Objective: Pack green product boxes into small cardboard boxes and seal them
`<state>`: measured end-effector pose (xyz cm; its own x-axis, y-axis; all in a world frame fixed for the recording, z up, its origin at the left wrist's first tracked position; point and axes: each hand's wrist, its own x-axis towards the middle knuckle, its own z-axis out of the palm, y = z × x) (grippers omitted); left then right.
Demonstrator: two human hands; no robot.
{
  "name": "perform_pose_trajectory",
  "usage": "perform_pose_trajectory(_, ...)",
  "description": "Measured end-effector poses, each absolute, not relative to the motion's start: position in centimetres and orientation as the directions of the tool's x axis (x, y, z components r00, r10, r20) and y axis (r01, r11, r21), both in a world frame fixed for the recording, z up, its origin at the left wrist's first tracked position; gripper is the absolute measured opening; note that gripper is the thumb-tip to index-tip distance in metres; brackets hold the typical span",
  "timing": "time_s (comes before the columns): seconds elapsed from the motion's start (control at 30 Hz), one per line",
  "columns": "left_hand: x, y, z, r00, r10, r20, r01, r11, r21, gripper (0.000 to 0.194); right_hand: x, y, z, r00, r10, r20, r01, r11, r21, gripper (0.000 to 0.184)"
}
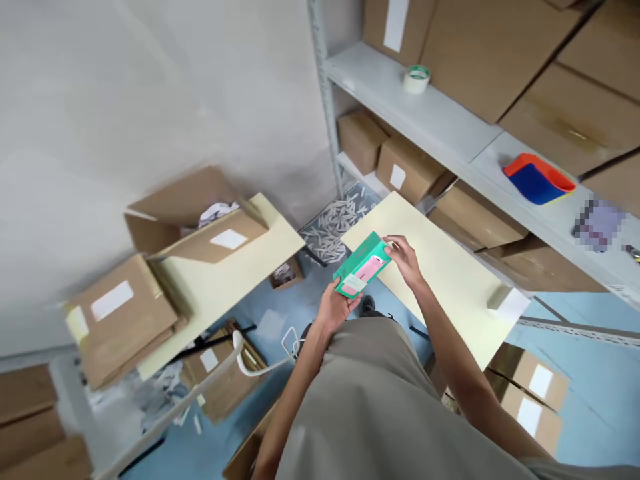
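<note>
Between my two hands, in front of my waist, is a green retail box [364,265] with a pink device pictured on its front and a pale label strip across it. My left hand [336,305] grips its lower left corner, fingers closed round the edge. At the upper right end, my right hand [403,259] holds the box between thumb and fingers. The box is tilted, its printed face turned up towards me. What is inside the box cannot be seen.
To the right stands a cream table [430,267] with a small white box [507,303]. Another cream table [215,287] on the left bears an open carton [200,220] and flattened cardboard [120,313]. A grey shelf [380,80] holds cartons and a tape roll [417,79]. A white chair frame [240,353] is at lower left.
</note>
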<state>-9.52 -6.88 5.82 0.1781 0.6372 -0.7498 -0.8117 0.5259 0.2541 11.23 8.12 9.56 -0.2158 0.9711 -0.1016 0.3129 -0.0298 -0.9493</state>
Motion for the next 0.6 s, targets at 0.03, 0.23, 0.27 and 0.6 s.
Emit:
perform_pose_trajectory(0.03,-9.0,-5.5,5.8,0.239,0.621,-0.746,-0.8,0.561,0.211,0.052,11.7,9.7,9.9,-0.225,0.969,-0.102,0.296,-0.031,-0.955,0.051)
perform_pose_trajectory(0.23,-8.5,0.8,3.8,0.341,0.546,-0.765,-0.76,0.639,0.117,0.035,12.3,15.4,9.2,-0.215,0.966,-0.141,0.243,-0.087,-0.966,0.046)
perform_pose_trajectory(0.27,-8.8,2.1,3.2,0.319,0.532,-0.784,-0.757,0.641,0.127,0.031,12.2,15.8,8.8,-0.162,0.979,-0.126,0.242,-0.084,-0.967,0.045)
perform_pose_trajectory(0.6,-12.0,13.3,1.8,0.42,0.491,-0.763,-0.547,0.808,0.219,0.046,11.3,16.6,9.5,0.393,0.917,-0.074,0.197,-0.163,-0.967,0.049)
